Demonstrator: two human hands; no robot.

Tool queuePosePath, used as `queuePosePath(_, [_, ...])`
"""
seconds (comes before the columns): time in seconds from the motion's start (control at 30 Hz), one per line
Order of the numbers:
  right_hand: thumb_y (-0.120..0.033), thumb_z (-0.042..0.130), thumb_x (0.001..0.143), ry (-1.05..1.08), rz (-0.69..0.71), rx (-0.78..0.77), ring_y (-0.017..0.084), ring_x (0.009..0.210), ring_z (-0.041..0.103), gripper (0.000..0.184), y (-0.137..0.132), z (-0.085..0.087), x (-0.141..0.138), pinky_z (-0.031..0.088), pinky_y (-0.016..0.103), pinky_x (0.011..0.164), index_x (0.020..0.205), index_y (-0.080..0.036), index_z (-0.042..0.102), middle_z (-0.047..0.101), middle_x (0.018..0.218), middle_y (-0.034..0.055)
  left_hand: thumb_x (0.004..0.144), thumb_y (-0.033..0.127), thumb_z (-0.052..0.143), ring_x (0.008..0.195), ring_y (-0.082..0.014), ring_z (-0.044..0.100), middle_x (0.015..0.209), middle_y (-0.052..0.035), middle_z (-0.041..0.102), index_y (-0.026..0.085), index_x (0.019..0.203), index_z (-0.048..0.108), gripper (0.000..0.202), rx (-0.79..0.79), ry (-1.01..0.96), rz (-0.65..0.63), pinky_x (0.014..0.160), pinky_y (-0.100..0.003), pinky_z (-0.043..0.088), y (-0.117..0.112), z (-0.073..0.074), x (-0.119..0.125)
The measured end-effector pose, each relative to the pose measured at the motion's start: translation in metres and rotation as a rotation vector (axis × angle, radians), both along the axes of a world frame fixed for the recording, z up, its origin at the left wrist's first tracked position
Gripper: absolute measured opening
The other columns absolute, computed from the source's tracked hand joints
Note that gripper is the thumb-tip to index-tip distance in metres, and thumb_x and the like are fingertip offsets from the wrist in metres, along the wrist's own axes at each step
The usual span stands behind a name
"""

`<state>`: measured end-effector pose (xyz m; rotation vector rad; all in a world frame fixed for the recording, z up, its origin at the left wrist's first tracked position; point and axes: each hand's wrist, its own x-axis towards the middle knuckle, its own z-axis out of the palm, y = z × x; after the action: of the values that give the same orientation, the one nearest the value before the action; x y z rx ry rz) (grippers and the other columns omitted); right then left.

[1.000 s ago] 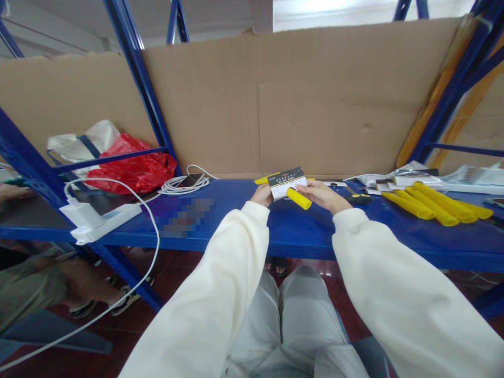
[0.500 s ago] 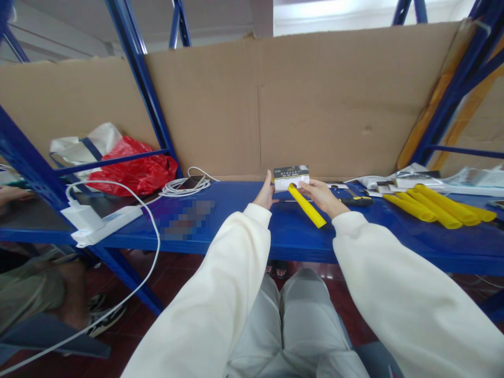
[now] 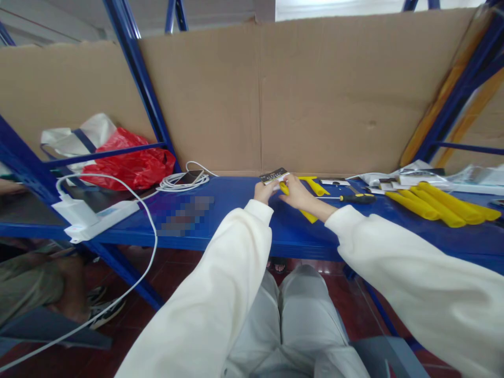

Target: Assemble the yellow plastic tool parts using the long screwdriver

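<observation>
My left hand (image 3: pixel 264 192) has its fingers closed on a small black-and-white printed card (image 3: pixel 274 175), now tilted back. Close beside it, my right hand (image 3: pixel 297 193) is wrapped round a yellow tube (image 3: pixel 308 216) that slants toward the bench's front edge; its fingers also meet the card's right end. Part of the tube is hidden behind the hand. Just behind the right hand lies a yellow T-shaped piece (image 3: pixel 316 187). To the right of that hand rests a screwdriver (image 3: pixel 357 198) with a black and yellow handle.
Several yellow tubes (image 3: pixel 444 205) lie at the right of the blue bench (image 3: pixel 236 226), before plastic-wrapped packs (image 3: pixel 417 178). A phone (image 3: pixel 190 177) sits on coiled white cable at left, near a red bag (image 3: pixel 134 160) and power strip (image 3: pixel 106 220). Cardboard (image 3: pixel 315 94) stands behind.
The card has tipped from nearly upright to a flatter slant, moving slightly left. My right hand has moved left and turned over the tube, uncovering the T-shaped piece behind.
</observation>
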<state>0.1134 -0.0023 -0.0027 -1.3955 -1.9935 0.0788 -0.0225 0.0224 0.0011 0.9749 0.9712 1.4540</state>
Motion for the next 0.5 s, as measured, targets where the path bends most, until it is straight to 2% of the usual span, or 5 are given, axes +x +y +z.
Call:
queuePosePath(0.13, [-0.003,0.054,0.086,-0.295,0.088,-0.006,0.03,0.113,0.069,0.046,-0.008,0.012,0.001,0.056,0.045,0.101,0.129,-0.019,0.061,0.068,0.128,0.0175,0.066,0.002,0.086,0.104,-0.0267,0.079,0.084,-0.0051,0.079,0.016,0.079,0.072,0.024,0.07,-0.004,0.116,0.095,-0.037,0.063,0.003,-0.002,-0.001])
queuePosePath(0.27, [-0.005,0.059,0.089,-0.338,0.147,-0.201,0.022,0.081,0.072,0.036,-0.011,0.041,0.03,0.059,0.035,0.082,0.121,-0.02,0.07,0.075,0.106,0.0089,0.077,0.007,0.081,0.106,-0.024,0.077,0.099,-0.0075,0.077,0.018,0.092,0.067,0.023,0.012,0.052,0.276,0.091,-0.035,0.062,0.009,-0.002,-0.002])
queuePosePath(0.37, [-0.01,0.064,0.092,-0.228,0.06,-0.428,0.019,0.065,0.069,0.04,-0.015,0.076,0.079,0.059,0.031,0.069,0.13,-0.02,0.073,0.078,0.089,0.0045,0.082,0.009,0.076,0.112,-0.0227,0.074,0.112,-0.0095,0.076,0.02,0.098,0.064,0.022,-0.013,0.134,0.291,0.09,-0.033,0.061,0.009,-0.001,-0.002])
queuePosePath(0.47, [-0.002,0.063,0.09,-0.221,-0.169,-0.505,0.018,0.07,0.072,0.042,-0.018,0.109,0.149,0.058,0.031,0.074,0.126,-0.015,0.079,0.082,0.098,0.0094,0.082,0.005,0.072,0.108,-0.0225,0.075,0.113,-0.0095,0.075,0.02,0.101,0.064,0.026,-0.02,0.26,0.22,0.085,-0.031,0.061,0.003,-0.001,0.0])
queuePosePath(0.5, [0.001,0.062,0.089,-0.221,-0.301,-0.461,0.017,0.07,0.072,0.038,-0.019,0.116,0.174,0.056,0.03,0.075,0.118,-0.013,0.083,0.083,0.098,0.011,0.082,0.004,0.07,0.107,-0.0223,0.074,0.112,-0.0096,0.075,0.02,0.101,0.064,0.026,-0.014,0.309,0.187,0.084,-0.03,0.06,0.001,-0.001,0.001])
